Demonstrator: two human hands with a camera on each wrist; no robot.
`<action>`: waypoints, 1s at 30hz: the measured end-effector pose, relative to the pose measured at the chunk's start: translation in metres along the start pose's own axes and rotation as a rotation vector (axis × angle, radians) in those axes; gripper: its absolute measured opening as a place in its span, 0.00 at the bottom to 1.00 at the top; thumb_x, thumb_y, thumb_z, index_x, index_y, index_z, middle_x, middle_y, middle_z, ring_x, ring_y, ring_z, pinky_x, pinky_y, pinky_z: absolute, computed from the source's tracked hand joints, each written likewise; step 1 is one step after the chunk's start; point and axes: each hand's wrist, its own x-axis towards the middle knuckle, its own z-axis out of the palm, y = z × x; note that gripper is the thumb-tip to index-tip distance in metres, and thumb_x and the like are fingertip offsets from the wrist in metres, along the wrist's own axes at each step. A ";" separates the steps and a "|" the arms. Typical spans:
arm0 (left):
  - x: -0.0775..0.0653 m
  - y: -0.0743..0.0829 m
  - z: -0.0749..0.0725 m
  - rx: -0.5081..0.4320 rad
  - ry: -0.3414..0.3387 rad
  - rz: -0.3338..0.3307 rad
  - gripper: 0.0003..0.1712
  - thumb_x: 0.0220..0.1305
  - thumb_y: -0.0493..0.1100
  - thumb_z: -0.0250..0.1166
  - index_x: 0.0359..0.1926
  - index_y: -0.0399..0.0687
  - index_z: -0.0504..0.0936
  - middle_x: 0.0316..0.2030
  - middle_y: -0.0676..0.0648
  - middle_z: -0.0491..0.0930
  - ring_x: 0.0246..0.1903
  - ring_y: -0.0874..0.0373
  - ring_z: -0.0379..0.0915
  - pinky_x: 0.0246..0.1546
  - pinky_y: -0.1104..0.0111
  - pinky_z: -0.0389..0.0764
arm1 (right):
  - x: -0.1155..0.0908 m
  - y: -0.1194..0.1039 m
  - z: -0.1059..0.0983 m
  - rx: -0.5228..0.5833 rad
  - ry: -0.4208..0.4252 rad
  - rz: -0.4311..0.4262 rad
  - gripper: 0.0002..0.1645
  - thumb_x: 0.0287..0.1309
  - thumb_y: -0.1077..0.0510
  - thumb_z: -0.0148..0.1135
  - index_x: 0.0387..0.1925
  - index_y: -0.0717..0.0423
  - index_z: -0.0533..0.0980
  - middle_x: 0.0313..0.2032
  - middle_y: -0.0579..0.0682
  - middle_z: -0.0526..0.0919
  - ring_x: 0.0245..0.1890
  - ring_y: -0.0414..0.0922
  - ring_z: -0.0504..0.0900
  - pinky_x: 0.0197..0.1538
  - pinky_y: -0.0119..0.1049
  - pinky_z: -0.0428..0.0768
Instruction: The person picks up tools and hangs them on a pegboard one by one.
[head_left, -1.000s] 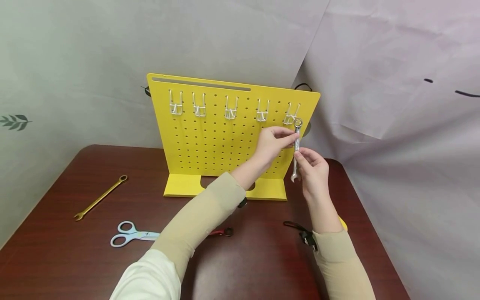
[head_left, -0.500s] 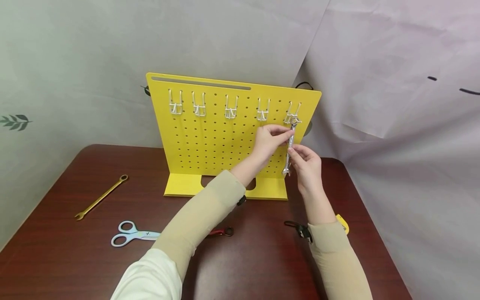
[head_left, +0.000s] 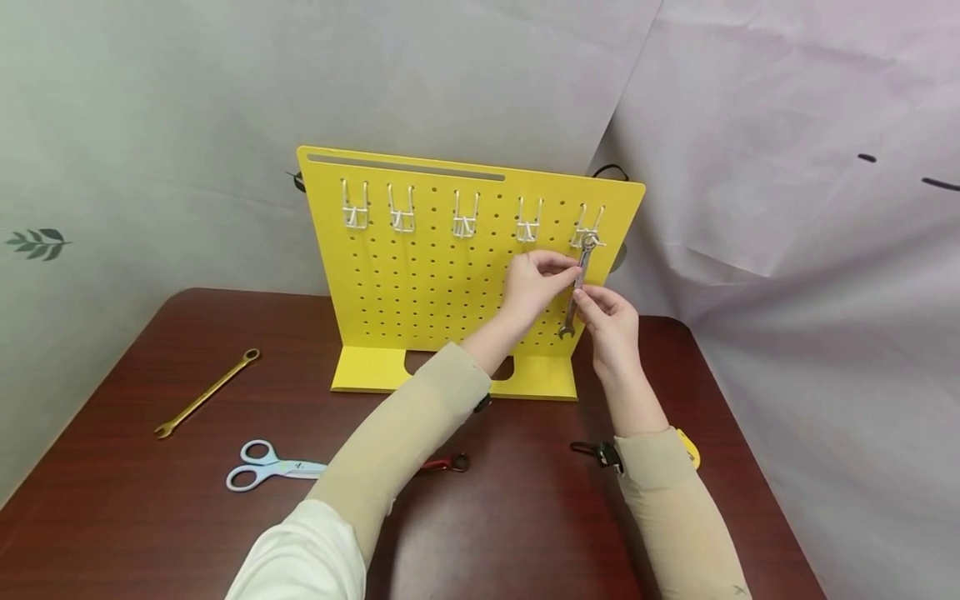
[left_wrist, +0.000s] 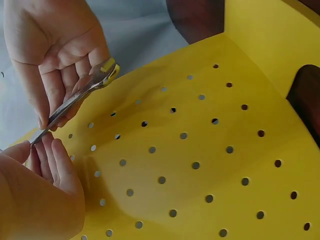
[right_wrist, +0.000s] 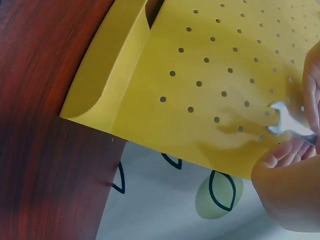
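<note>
A silver combination wrench (head_left: pixel 572 315) stands nearly upright before the right end of the yellow pegboard (head_left: pixel 442 275). Its ring end overlaps the rightmost white wire hook (head_left: pixel 587 218) in the head view. My left hand (head_left: pixel 527 287) pinches the shank just under the ring between thumb and fingers. Lower on the shank, my right hand (head_left: pixel 613 327) pinches it too. In the left wrist view the wrench's open end (left_wrist: pixel 104 75) points away from my left hand (left_wrist: pixel 42 195), with my right hand (left_wrist: pixel 60 45) beyond. The right wrist view shows the open jaw close over the board.
Several more white wire hooks (head_left: pixel 464 218) line the board's top. On the dark red table (head_left: pixel 510 517) lie a gold wrench (head_left: pixel 207 394), light blue scissors (head_left: pixel 273 467) and a red wrench (head_left: pixel 450 463), partly behind my left sleeve. Something yellow (head_left: pixel 688 448) shows beside my right sleeve.
Both hands have moved left with the silver wrench, toward the board. Its ring end has come over the rightmost hook, and its lower end has swung left.
</note>
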 end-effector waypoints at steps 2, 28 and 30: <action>-0.002 -0.003 -0.001 0.009 -0.014 -0.001 0.10 0.68 0.38 0.74 0.47 0.39 0.92 0.46 0.41 0.92 0.47 0.51 0.90 0.47 0.74 0.87 | 0.001 0.002 -0.002 0.002 0.002 -0.003 0.08 0.70 0.63 0.69 0.34 0.50 0.88 0.28 0.35 0.89 0.31 0.32 0.83 0.42 0.25 0.83; -0.021 -0.046 -0.016 -0.128 -0.040 -0.141 0.11 0.75 0.33 0.64 0.52 0.31 0.87 0.49 0.32 0.89 0.45 0.42 0.89 0.59 0.51 0.87 | -0.011 0.039 -0.022 -0.057 -0.112 0.097 0.13 0.72 0.70 0.63 0.54 0.65 0.82 0.36 0.35 0.92 0.42 0.32 0.89 0.51 0.24 0.85; -0.025 -0.051 -0.018 -0.129 -0.052 -0.153 0.11 0.76 0.33 0.64 0.52 0.31 0.87 0.49 0.32 0.89 0.47 0.40 0.89 0.59 0.48 0.86 | -0.014 0.041 -0.025 -0.069 -0.131 0.115 0.16 0.73 0.69 0.62 0.59 0.70 0.79 0.36 0.35 0.92 0.44 0.33 0.90 0.51 0.24 0.85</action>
